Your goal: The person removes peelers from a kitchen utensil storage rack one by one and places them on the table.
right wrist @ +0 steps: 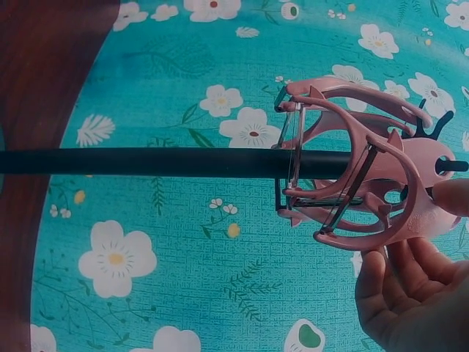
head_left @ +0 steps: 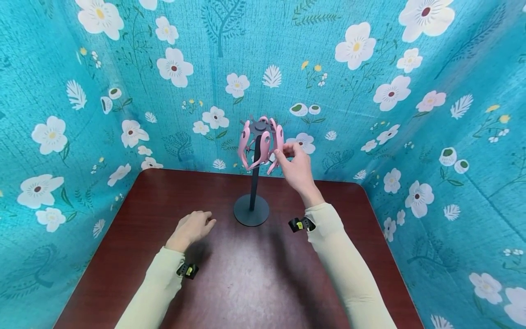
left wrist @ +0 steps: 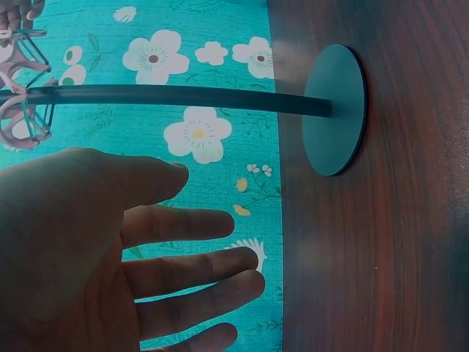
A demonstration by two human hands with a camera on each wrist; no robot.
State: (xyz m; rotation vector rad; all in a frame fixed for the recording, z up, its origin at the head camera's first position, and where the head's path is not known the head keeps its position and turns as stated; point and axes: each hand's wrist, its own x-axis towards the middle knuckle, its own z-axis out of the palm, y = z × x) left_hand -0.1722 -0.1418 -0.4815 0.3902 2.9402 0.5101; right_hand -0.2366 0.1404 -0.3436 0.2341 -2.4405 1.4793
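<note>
Several pink Y-shaped peelers point(head_left: 265, 142) hang in a ring from the hooked top of a black stand point(head_left: 255, 187). My right hand point(head_left: 297, 169) is at the right side of the ring. It pinches one peeler point(right wrist: 421, 222) by the handle, the thumb on the near face and the fingers behind. That peeler is still up among the others, its blade end pointing down; whether it is on its hook I cannot tell. My left hand point(head_left: 191, 230) is held over the table, left of the stand's round base point(head_left: 251, 217), fingers loosely extended and holding nothing.
The stand is towards the back of a dark red-brown table point(head_left: 205, 192). Behind and on both sides hangs a turquoise flowered cloth point(head_left: 197, 91), close behind the peelers. A small black device is strapped on each wrist.
</note>
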